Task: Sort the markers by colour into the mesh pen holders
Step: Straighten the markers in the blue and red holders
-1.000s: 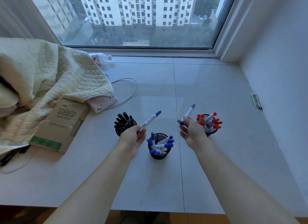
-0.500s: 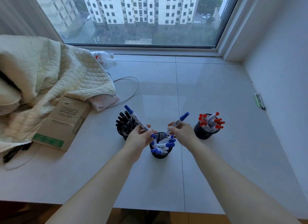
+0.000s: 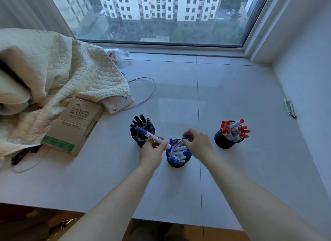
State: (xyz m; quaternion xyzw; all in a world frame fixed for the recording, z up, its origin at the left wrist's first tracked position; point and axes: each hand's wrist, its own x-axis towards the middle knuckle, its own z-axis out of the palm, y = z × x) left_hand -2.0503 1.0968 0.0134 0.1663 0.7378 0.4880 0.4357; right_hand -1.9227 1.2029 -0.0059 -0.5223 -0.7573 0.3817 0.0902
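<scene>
Three black mesh pen holders stand in a row on the pale sill. The left holder has black markers, the middle holder blue ones, the right holder red ones. My left hand grips a blue-capped marker, its cap pointing up and left, its lower end over the middle holder's rim. My right hand pinches a second blue marker whose body is lowered into the middle holder.
A cream quilted blanket and a cardboard box lie at the left. A plastic bottle and a grey cable sit behind them. Green pens lie by the right wall.
Both hands came in from beside the outer holders to the middle one. The right hand's marker has dropped lower into the blue holder; the left hand's marker has tilted over its rim.
</scene>
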